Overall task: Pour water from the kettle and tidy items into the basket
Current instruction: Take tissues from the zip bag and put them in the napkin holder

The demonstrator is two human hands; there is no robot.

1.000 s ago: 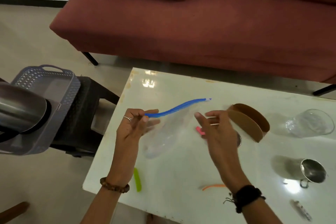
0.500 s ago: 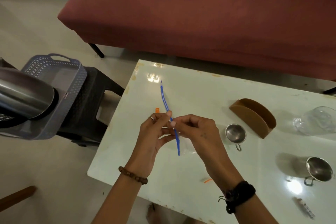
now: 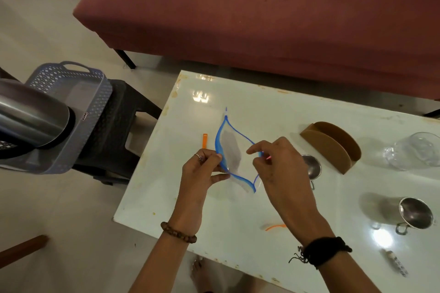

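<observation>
A dark red sofa stands behind the glossy white surface. At far left the steel kettle lies in the grey basket on a black stool. Over the surface the left hand pinches one blue rim of a clear zip bag – the right hand pinches the other – mouth pulled open
</observation>
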